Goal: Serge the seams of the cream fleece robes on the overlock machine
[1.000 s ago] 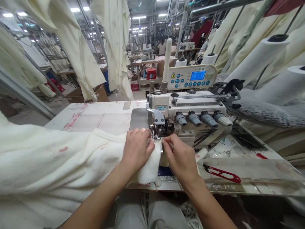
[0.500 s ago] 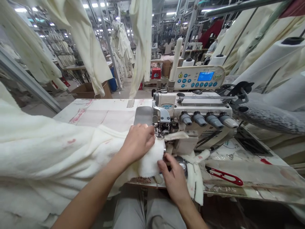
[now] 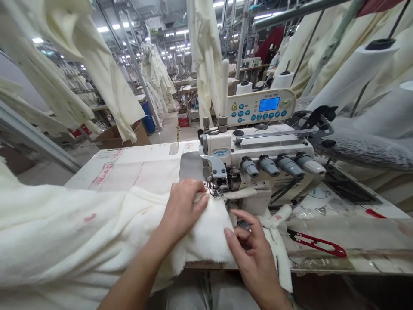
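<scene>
A large piece of cream fleece fabric point(image 3: 106, 232) spreads from the left over the table, its right end under the presser foot point(image 3: 217, 189) of a Jack overlock sewing machine point(image 3: 258, 146). My left hand point(image 3: 183, 206) is closed on the fabric just left of the foot, thumb and index finger drawn together. Beside the fabric's right edge is my right hand point(image 3: 254, 254), thumb and index finger apart, thumb tip at the edge. Whether that thumb touches the cloth, I cannot tell. Narrow trimmed fabric strips point(image 3: 282, 258) hang behind the right hand.
Red thread snips point(image 3: 322, 243) lie on the table right of my right hand. A control panel point(image 3: 261, 107) tops the machine. White thread cones point(image 3: 358, 73) stand at the right. Cream garment pieces point(image 3: 109, 73) hang overhead, and a cardboard box point(image 3: 122, 133) is beyond the table.
My right hand has come away from the machine's front and its fingers have spread. More of the fabric's end now shows below the presser foot. The camera view has shifted slightly.
</scene>
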Tool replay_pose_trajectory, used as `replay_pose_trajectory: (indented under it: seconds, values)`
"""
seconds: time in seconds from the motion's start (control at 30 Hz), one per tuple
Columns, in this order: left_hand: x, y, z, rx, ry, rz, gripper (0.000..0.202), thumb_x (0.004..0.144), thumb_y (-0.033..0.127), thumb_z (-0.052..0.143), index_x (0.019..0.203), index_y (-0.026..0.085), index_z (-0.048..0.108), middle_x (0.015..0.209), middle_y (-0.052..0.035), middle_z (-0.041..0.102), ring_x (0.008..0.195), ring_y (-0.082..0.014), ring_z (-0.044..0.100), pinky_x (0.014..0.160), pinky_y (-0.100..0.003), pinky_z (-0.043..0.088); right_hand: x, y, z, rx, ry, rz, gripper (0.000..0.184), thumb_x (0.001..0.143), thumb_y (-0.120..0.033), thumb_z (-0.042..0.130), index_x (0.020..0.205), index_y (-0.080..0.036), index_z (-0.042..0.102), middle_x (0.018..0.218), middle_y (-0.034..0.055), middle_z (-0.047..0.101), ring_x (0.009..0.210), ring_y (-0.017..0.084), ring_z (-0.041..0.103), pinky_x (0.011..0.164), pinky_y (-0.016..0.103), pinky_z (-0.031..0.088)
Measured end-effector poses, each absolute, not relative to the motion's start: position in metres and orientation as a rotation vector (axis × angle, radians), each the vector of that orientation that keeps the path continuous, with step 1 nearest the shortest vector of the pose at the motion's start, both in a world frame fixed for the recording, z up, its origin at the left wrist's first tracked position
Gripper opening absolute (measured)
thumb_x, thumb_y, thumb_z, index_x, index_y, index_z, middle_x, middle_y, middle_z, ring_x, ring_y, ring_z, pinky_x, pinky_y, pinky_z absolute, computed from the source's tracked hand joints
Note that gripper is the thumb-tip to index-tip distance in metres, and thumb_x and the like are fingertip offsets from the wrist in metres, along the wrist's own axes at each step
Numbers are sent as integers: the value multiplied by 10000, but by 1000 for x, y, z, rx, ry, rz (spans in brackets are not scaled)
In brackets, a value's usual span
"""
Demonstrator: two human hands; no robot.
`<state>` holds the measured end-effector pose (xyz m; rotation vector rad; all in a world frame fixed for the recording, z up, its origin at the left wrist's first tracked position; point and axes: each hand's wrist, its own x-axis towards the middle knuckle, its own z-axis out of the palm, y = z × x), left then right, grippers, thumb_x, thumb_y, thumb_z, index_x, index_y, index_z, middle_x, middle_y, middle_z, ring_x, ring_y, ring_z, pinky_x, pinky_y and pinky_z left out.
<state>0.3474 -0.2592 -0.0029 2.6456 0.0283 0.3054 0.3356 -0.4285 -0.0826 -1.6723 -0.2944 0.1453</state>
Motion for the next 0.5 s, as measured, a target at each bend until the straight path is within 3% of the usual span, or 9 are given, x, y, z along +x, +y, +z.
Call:
replay_pose_trajectory:
  seconds: [0.17, 0.5]
  values:
    - [353, -258, -5, 2592, 30, 336, 80, 819, 208, 527, 742, 201, 509, 790, 15, 589, 797, -176, 533, 767, -335, 352, 345, -435, -65, -1998, -652, 15, 403, 883, -250, 425, 1272, -267, 532, 566, -40, 533, 449, 88, 413, 391, 176, 280]
    - [372, -254, -9, 2592, 47, 386, 121, 787, 192, 500, 678, 191, 554, 726, -3, 581, 752, -174, 561, 674, -289, 383, 356, -427, -55, -2017, -496, 72, 380, 856, -328, 441, 1188, -254, 612, 584, -22, 577, 473, 113, 457, 425, 206, 332]
